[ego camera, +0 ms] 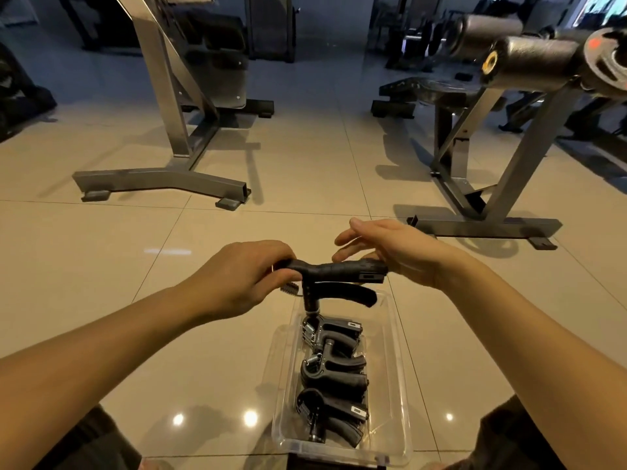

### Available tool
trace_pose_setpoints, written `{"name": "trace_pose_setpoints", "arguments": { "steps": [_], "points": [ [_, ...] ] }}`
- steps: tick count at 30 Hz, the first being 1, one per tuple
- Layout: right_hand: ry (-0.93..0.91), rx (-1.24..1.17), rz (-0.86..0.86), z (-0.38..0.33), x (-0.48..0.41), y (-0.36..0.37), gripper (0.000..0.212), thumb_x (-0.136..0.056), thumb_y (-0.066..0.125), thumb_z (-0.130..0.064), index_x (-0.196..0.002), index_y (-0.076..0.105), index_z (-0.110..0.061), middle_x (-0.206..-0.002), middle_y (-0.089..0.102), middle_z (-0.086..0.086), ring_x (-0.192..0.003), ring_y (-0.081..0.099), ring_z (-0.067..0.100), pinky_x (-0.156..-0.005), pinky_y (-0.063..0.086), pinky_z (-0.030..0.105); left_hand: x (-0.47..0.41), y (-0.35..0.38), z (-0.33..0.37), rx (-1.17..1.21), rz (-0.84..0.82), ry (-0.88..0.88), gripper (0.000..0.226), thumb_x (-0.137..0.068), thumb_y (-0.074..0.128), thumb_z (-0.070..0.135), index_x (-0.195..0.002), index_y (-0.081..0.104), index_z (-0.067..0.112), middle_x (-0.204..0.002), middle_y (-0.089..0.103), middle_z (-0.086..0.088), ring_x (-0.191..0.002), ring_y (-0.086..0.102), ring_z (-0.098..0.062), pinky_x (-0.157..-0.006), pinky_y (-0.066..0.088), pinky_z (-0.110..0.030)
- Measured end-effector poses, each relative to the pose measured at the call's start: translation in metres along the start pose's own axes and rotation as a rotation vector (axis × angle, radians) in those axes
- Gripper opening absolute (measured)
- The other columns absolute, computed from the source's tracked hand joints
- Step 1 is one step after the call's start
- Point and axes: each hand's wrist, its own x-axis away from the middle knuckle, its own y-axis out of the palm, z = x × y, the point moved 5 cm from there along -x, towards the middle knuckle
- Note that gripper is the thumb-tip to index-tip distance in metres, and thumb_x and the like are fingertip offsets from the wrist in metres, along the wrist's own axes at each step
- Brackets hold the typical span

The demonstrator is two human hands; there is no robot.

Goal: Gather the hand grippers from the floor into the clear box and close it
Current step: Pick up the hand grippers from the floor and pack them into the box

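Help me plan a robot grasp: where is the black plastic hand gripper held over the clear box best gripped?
Black hand gripper: close across its textured upper handle, coming from above; it lies level and bare between left hand and right hand.

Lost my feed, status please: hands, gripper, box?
Left hand grips a gripper over the box. Right hand open at its handle end. Several grippers in box, no lid on. Nothing in the way.

The hand gripper [339, 268] above the clear box [395, 385] is black. The hand grippers [334, 374] inside the box are black too, with silvery springs [311, 360]. The floor [220, 351] is glossy beige tile with thin dark seams. Beyond the box stand grey steel frames [163, 179].
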Motion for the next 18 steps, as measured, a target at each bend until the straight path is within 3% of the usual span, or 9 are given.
{"name": "trace_pose_setpoints", "arguments": {
  "steps": [2, 4, 8, 11, 15, 18],
  "points": [
    [-0.040, 0.065, -0.046, -0.003, 0.002, -0.001, 0.043, -0.099, 0.053, -0.048, -0.125, 0.065, -0.016, -0.114, 0.073, 0.004, -0.102, 0.070, 0.023, -0.088, 0.058, 0.036, 0.000, 0.004, -0.007, 0.098, -0.045, -0.115, 0.023, -0.100, 0.048, 0.047, -0.095, 0.062, 0.029, -0.078, 0.059, 0.015, -0.072, 0.056, -0.005, -0.063, 0.047, -0.031],
    [-0.144, 0.287, -0.076, -0.007, 0.004, 0.008, 0.042, -0.091, 0.068, -0.043, -0.125, 0.066, -0.019, -0.114, 0.070, -0.002, -0.106, 0.066, 0.017, -0.091, 0.057, 0.034, 0.000, 0.006, -0.015, 0.252, -0.078, -0.242, 0.021, -0.100, 0.051, 0.042, -0.095, 0.065, 0.027, -0.077, 0.062, 0.008, -0.070, 0.060, -0.008, -0.063, 0.053, -0.035],
    [-0.311, 0.831, 0.120, -0.007, 0.002, 0.026, 0.072, -0.079, 0.080, -0.048, -0.141, 0.051, -0.027, -0.128, 0.057, -0.011, -0.112, 0.053, 0.008, -0.097, 0.047, 0.029, -0.004, 0.010, -0.024, 0.537, -0.092, -0.444, 0.029, -0.103, 0.051, 0.035, -0.095, 0.070, 0.014, -0.074, 0.057, -0.006, -0.064, 0.058, -0.017, -0.060, 0.061, -0.033],
    [-0.404, 1.049, 0.217, -0.007, 0.002, 0.035, 0.079, -0.079, 0.077, -0.055, -0.146, 0.043, -0.029, -0.128, 0.051, -0.010, -0.112, 0.049, 0.010, -0.095, 0.047, 0.030, -0.004, 0.015, -0.032, 0.714, -0.132, -0.566, 0.036, -0.102, 0.052, 0.036, -0.097, 0.073, 0.007, -0.074, 0.052, -0.008, -0.066, 0.054, -0.020, -0.062, 0.060, -0.032],
    [-0.391, 1.095, 0.243, 0.005, -0.001, 0.045, 0.070, -0.082, 0.073, -0.053, -0.142, 0.045, -0.029, -0.123, 0.054, -0.010, -0.108, 0.052, 0.013, -0.091, 0.050, 0.035, 0.001, 0.027, -0.040, 0.798, -0.203, -0.620, 0.037, -0.100, 0.056, 0.039, -0.098, 0.074, 0.007, -0.077, 0.055, -0.010, -0.068, 0.057, -0.022, -0.063, 0.060, -0.031],
    [-0.263, 1.059, 0.214, 0.034, -0.001, 0.048, 0.066, -0.080, 0.073, -0.051, -0.137, 0.051, -0.026, -0.119, 0.057, -0.006, -0.103, 0.056, 0.016, -0.088, 0.051, 0.035, 0.012, 0.046, -0.048, 0.559, -0.246, -0.607, 0.034, -0.102, 0.053, 0.040, -0.104, 0.070, 0.010, -0.084, 0.066, -0.007, -0.068, 0.067, -0.019, -0.068, 0.061, -0.039]
  ]
}}
